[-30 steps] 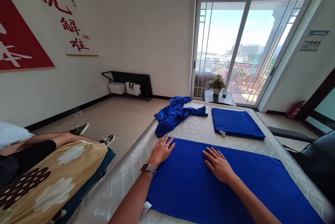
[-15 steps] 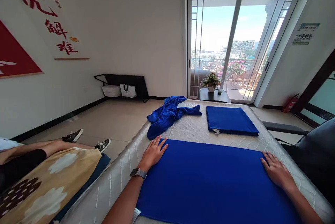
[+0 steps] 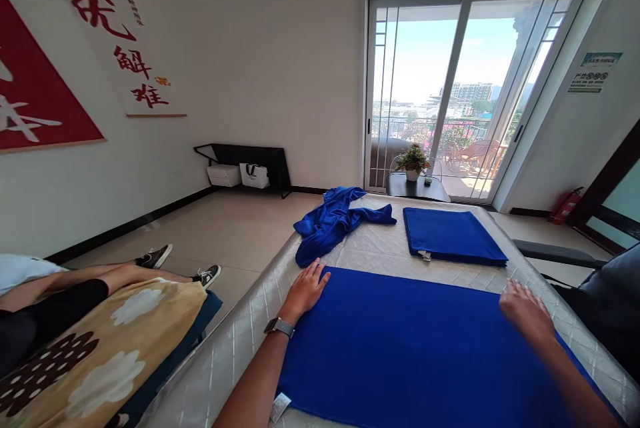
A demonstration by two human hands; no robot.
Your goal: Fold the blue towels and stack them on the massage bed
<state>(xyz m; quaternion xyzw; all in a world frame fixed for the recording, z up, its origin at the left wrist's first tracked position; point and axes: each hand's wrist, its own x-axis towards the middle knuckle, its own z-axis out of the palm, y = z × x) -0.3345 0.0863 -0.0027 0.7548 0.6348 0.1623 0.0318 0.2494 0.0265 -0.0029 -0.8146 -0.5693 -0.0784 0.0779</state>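
A flat, smooth blue cloth [image 3: 410,348] lies spread on a white quilted mattress [image 3: 240,341], a white label at its near left corner. My left hand [image 3: 306,289] rests open on the cloth's far left corner, fingers stretched out; a watch is on that wrist. Over the far right corner is my right hand [image 3: 527,311], slightly blurred, its fingers stretched out and close together. Whether it touches the cloth I cannot tell. Beyond my hands lie a crumpled blue cloth [image 3: 335,225] on the left and a neatly folded blue cloth [image 3: 453,236] on the right.
To the left, a person's legs [image 3: 120,278] lie on a bed with a patterned tan cover [image 3: 165,308]. A black armchair [image 3: 605,301] stands at the right. Past the mattress are a small table [image 3: 420,187] with a potted plant [image 3: 412,160] and glass sliding doors [image 3: 415,81].
My right hand has lifted or slid slightly inward at the cloth's right edge and is blurred. My left hand stays on its corner. The whole view has shifted a little.
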